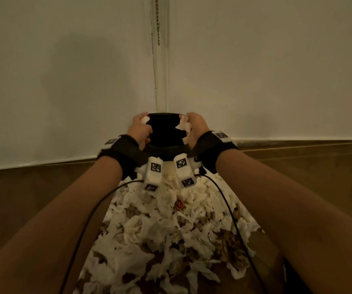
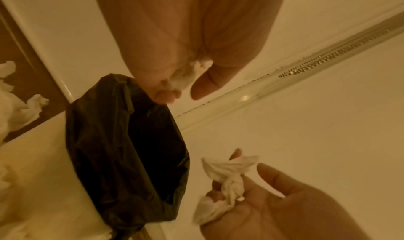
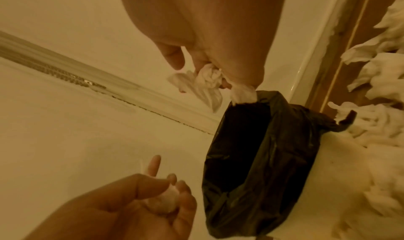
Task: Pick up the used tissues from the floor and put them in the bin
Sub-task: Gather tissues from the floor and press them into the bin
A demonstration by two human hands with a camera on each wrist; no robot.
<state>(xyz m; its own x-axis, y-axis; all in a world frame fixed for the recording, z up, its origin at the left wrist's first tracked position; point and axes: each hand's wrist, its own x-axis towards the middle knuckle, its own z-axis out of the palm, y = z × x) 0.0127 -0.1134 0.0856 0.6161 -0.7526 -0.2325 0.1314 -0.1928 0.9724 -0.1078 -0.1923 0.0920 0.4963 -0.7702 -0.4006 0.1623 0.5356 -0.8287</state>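
your two hands sit on either side of the bin's mouth, and that is what the drop turns on: the bin (image 1: pixel 166 132), lined with a black bag (image 2: pixel 122 157), stands in the corner where the two white walls (image 1: pixel 276 71) meet, straight ahead of you and between your wrists. your left hand (image 1: pixel 140 129) is at its left rim, fingers curled round a small crumpled tissue (image 2: pixel 186 74); your right hand (image 1: pixel 196 128) is at the right rim, gripping a larger twisted tissue (image 1: pixel 184 128) whose loose ends hang over the dark opening. neither hand is clearly nearer; both are at the rim, palms turned inward toward each other, forearms reaching forward and nearly parallel. to drop cleanly, i judge each hand needs to shift inward over the opening before the fingers loosen. the rest of the used tissues (image 1: pixel 166 230) lie in a wide heap on the wooden floor (image 1: pixel 33 198) below your forearms, on your side of the bin, so most of the job looks undone.
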